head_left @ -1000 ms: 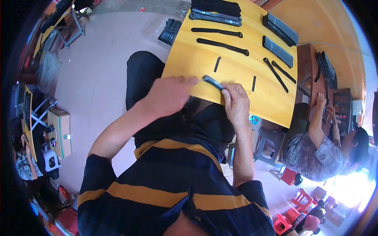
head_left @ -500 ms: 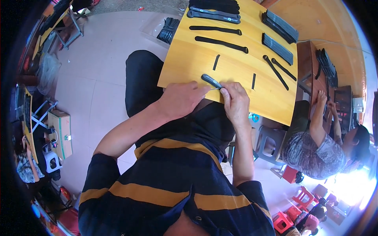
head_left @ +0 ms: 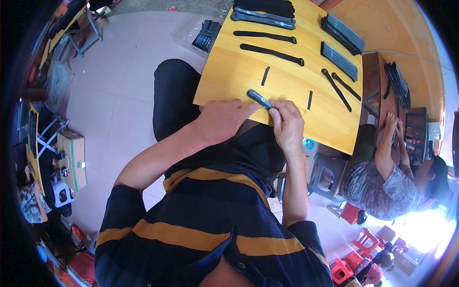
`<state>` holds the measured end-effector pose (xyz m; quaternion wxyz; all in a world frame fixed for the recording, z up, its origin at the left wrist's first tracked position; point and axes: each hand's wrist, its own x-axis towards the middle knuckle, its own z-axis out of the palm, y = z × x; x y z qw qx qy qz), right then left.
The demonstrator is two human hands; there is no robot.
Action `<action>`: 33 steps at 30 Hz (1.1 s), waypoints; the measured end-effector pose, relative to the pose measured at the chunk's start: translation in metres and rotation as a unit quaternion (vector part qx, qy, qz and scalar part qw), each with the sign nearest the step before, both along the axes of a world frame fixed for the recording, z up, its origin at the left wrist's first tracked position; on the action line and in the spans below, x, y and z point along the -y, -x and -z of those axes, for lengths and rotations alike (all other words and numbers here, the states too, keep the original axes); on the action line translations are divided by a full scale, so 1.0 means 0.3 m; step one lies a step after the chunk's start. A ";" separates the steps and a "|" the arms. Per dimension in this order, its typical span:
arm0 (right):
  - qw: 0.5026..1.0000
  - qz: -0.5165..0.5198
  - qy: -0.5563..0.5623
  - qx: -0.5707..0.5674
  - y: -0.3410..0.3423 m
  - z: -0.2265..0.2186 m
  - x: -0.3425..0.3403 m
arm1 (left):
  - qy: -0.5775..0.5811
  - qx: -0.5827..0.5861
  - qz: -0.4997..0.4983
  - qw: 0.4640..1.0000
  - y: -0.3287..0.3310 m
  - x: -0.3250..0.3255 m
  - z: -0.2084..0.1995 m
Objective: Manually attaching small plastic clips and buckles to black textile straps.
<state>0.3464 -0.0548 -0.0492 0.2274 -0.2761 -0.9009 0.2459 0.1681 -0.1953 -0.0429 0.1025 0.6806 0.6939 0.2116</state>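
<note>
My right hand (head_left: 287, 119) pinches the near end of a small dark grey strap bundle (head_left: 258, 98) with rounded ends and a pale round mark, just over the table's near edge. Beside it on the left, my left hand (head_left: 224, 119) is closed, fingertips against the bundle's near end. A thin pale line shows between the two hands; what the left fingers grip is hidden. Beyond the hands, two short black strips (head_left: 265, 76) lie on the yellow table (head_left: 287, 85). Farther back lie two long black straps (head_left: 271, 54).
Strap stacks (head_left: 263, 18) lie at the far edge, with grey ridged stacks (head_left: 339, 60) and two loose straps (head_left: 336, 90) at right. A clear bin (head_left: 184, 36) of straps stands left of the table. A co-worker (head_left: 382, 186) sits at right beside a brown table.
My hands keep almost the same grip and place. The table has shifted very slightly right and down in the view. The co-worker's hands at right have come closer together.
</note>
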 end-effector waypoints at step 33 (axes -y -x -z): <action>0.999 -0.013 0.043 0.006 -0.015 -0.001 -0.011 | -0.021 -0.022 0.009 1.000 0.004 0.002 0.009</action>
